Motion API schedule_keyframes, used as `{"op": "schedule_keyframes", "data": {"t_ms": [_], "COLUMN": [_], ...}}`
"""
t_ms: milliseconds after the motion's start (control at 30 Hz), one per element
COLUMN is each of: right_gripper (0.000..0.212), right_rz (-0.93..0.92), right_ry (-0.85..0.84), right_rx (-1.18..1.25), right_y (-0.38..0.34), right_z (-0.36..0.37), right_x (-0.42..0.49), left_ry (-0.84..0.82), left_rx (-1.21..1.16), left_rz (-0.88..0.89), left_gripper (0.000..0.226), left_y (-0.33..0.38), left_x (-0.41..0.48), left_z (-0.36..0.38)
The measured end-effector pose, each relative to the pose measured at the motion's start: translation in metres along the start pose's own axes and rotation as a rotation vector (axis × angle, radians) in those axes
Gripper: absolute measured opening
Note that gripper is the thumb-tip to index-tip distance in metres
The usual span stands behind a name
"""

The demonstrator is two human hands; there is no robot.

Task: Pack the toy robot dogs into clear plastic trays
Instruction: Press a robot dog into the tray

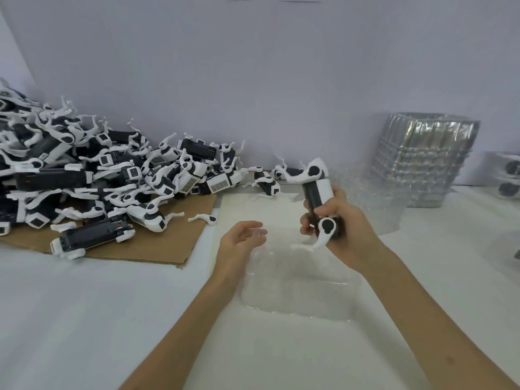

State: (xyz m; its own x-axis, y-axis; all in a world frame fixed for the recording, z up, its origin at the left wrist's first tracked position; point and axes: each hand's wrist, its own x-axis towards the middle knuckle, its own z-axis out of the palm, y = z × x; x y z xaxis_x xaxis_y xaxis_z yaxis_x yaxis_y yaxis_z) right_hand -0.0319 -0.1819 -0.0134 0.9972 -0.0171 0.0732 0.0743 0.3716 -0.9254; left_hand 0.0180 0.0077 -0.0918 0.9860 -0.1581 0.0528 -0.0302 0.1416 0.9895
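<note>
Right hand (342, 220) grips toy dog (318, 192) above tray (298, 294) rim.

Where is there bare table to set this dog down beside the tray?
Bare table lies near left, in front of the cardboard, and to the right of the clear tray, in front of the tray stack. Crowded: the dog pile at left and the stray dogs behind the held dog.

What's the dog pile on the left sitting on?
A brown cardboard sheet lies flat under the pile of toy dogs, its near edge showing on the white table. How far back it runs is hidden by the dogs.
</note>
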Motion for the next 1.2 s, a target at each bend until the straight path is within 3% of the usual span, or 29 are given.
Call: {"op": "schedule_keyframes", "data": {"t_ms": [200,467,633,1200], "right_gripper": [0.052,0.028,0.037,0.039], "right_rz": [-0.144,-0.177,-0.197,-0.125], "right_ry": [-0.047,-0.159,-0.146,-0.270], "right_rx": [-0.581,-0.830,-0.992,-1.398], "right_y": [-0.008,-0.006,0.002,0.008], "right_z": [-0.013,-0.023,-0.025,-0.026], "right_x": [0.000,0.002,0.004,0.008], "left_ry": [-0.025,0.028,0.044,0.093], "left_rx": [-0.009,-0.009,-0.026,-0.062], "left_rz": [-0.033,-0.039,-0.059,-0.051], "left_gripper": [0.025,0.023,0.025,0.025], "left_y": [0.003,-0.001,-0.001,0.004], "left_x": [0.000,0.004,0.005,0.004], "left_z": [0.001,-0.003,-0.005,-0.006]}}
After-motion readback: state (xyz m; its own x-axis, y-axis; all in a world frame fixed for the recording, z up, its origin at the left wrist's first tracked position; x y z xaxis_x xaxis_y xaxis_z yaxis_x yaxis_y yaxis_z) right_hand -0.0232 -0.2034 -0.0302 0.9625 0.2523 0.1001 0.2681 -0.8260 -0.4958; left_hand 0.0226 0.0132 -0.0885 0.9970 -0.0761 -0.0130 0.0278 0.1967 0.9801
